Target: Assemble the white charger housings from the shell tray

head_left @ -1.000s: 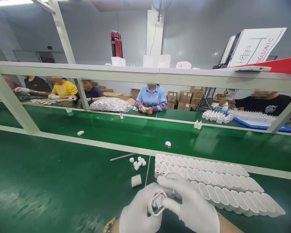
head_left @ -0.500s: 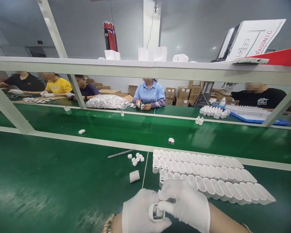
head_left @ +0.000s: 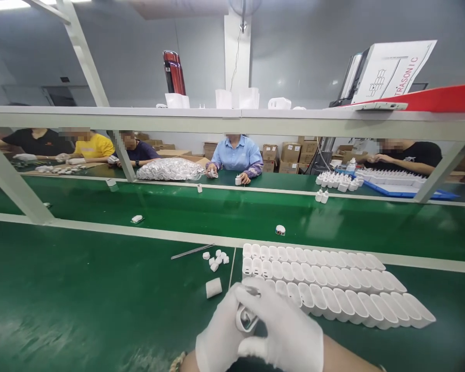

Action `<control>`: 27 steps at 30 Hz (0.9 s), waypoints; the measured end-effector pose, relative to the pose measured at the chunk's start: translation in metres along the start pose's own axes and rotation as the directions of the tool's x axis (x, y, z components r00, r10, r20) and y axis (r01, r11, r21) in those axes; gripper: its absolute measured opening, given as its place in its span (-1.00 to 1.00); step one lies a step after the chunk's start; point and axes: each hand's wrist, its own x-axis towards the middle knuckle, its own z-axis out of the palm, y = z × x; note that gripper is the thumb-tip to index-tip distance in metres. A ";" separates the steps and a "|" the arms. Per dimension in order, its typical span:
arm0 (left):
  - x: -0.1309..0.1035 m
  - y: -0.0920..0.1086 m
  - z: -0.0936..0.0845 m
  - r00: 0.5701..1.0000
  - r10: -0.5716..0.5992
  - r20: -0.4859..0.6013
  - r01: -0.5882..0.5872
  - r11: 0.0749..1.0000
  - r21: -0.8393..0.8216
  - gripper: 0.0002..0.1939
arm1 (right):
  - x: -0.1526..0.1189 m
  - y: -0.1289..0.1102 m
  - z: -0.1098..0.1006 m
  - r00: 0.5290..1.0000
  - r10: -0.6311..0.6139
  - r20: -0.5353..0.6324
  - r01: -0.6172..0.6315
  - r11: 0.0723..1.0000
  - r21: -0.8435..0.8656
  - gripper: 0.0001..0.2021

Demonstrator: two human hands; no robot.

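Slip + knock risks.
L hand (head_left: pixel 219 330) grasping shell (head_left: pixel 239 317), low ctr btwn hands; loose hold cd drop it. R hand (head_left: pixel 289 323) curled over, can't tell if gripping; skewed push cd twist shell out. Sideways swing cd topple rows (head_left: pixel 346 307) just beyond.

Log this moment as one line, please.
Left white-gloved hand: gripping open white plastic housing | Right white-gloved hand: at same housing | Green tabletop: rows of white plastic housings
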 end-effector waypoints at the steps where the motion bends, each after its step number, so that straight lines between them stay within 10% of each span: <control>1: 0.001 -0.004 0.000 1.000 -0.026 -0.012 0.026 0.999 -0.023 -0.82 | 0.000 -0.002 0.005 0.999 0.017 -0.028 -0.017 1.000 -0.007 -0.68; 7: 0.009 -0.015 -0.012 0.993 -0.055 -0.109 0.100 0.882 0.461 -0.49 | 0.025 0.016 -0.035 0.970 0.106 -0.220 -0.119 0.992 -0.045 -0.84; 14: 0.025 -0.020 -0.021 0.984 -0.173 -0.042 0.130 0.534 0.835 -0.41 | 0.063 0.114 -0.131 0.880 0.394 -0.266 -0.454 0.863 -0.221 -0.76; 21: 0.038 -0.020 -0.016 0.967 -0.219 -0.132 0.223 0.471 0.854 -0.54 | 0.081 0.166 -0.131 0.854 0.452 -0.257 -0.514 0.808 -0.287 -0.79; 27: 0.027 -0.026 -0.025 0.991 -0.031 -0.131 0.123 0.600 0.791 -0.62 | 0.073 0.131 -0.121 0.905 0.156 -0.397 -0.251 0.947 -0.200 -0.78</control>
